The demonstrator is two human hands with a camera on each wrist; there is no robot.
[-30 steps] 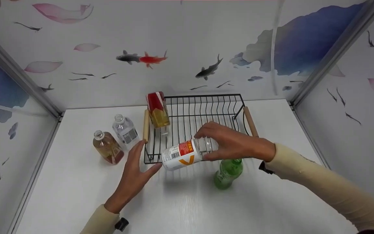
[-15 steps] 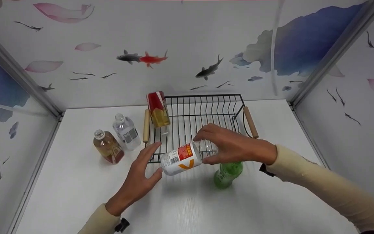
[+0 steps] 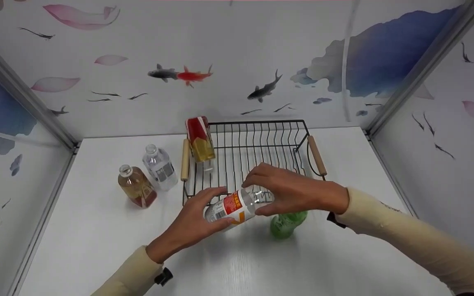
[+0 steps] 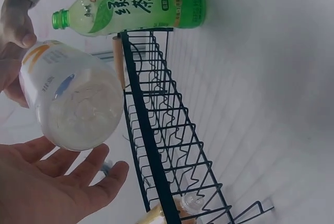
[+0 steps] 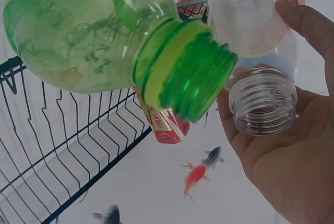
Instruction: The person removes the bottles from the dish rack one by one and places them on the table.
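Note:
A clear plastic bottle with a white, red and orange label is held tilted above the front edge of a black wire basket. My right hand grips its shoulder and neck, fingers above and thumb below. No cap shows on its mouth in the right wrist view. Around the base end, my left hand has its fingers and thumb on either side of the bottle. In the left wrist view, those fingers are spread and relaxed by the base. Below the right hand stands a green bottle, partly hidden.
An amber bottle and another clear bottle stand left of the basket. A red-and-yellow labelled bottle lies upside down at the basket's left end. Wooden handles flank the basket. A printed wall closes the back.
My left hand has moved right and up to the bottle's base, its fingers and thumb now overlapping it. The right hand has lowered slightly with the bottle.

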